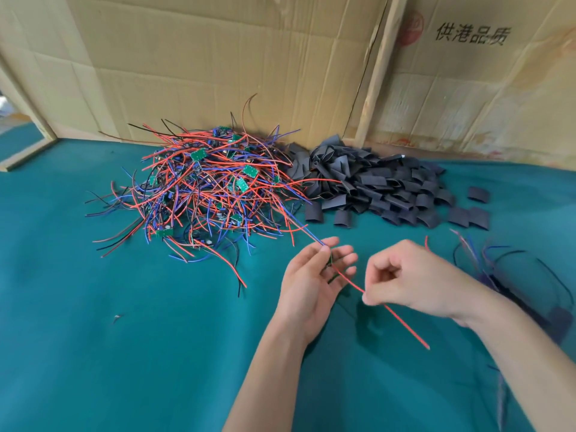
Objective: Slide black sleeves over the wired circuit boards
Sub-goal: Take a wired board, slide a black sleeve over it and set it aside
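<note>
I am looking down at a green bench (93, 353) with two hands over it. My left hand (314, 275) is lying palm up, and its thumb and fingers are pinching a small wired circuit board (329, 262) — I can only see a dark bit of it between the fingers. A red wire (396, 316) is running from that board down to the right, and blue and red wires are going up and left from it toward the big pile. My right hand (414, 285) is curling its fingers and pinching the red wire partway along.

The pile of wired boards (205, 188) is sitting at the back of the bench, a tangle of red, blue and black wires with little green boards in it. The heap of black sleeves (374, 182) is lying just beside it on the right, touching it. A few sleeves are lying apart near the right edge. Some finished-looking dark pieces (511, 285) with wires are lying behind my right arm — they are blurry. Cardboard walls (218, 57) are standing behind everything.
</note>
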Available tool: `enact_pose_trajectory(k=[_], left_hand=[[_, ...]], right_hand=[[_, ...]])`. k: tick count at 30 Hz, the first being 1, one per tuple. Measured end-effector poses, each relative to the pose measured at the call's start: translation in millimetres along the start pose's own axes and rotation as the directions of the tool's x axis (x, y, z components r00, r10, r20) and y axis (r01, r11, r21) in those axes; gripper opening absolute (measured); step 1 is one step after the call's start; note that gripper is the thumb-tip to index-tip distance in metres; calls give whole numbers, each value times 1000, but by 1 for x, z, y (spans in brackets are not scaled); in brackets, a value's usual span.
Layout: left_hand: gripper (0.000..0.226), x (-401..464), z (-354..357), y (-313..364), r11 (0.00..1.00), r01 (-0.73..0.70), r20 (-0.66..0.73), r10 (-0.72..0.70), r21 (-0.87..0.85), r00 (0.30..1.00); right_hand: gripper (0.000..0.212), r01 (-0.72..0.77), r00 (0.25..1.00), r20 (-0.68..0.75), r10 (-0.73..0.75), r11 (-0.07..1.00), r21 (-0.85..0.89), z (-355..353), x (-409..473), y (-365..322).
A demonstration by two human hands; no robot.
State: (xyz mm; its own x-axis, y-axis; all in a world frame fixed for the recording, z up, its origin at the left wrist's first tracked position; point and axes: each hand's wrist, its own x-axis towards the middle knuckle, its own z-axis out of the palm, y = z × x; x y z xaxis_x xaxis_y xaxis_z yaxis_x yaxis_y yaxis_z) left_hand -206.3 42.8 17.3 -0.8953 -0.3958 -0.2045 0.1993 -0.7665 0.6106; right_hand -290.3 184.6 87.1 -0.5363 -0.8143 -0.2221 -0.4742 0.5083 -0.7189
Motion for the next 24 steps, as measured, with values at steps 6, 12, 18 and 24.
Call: enact_pose_trajectory(k=[6,12,18,24], left_hand=[[18,-1,3,-1,995,-60,32,57,76,998],[22,-1,5,-5,972,-101,14,100,210,995],[31,-2,5,-7,936,-135,37,130,326,991],[26,-5,6,-7,907,-114,76,91,406,993]], right_hand=[[12,-85,964,-253,75,996,-27,-20,50,3],[52,-435,745,-610,269,889,-139,0,122,8],[15,-482,669,-711,216,855,-194,3,132,10],[13,-156,754,-611,242,969,191,-6,83,21]])
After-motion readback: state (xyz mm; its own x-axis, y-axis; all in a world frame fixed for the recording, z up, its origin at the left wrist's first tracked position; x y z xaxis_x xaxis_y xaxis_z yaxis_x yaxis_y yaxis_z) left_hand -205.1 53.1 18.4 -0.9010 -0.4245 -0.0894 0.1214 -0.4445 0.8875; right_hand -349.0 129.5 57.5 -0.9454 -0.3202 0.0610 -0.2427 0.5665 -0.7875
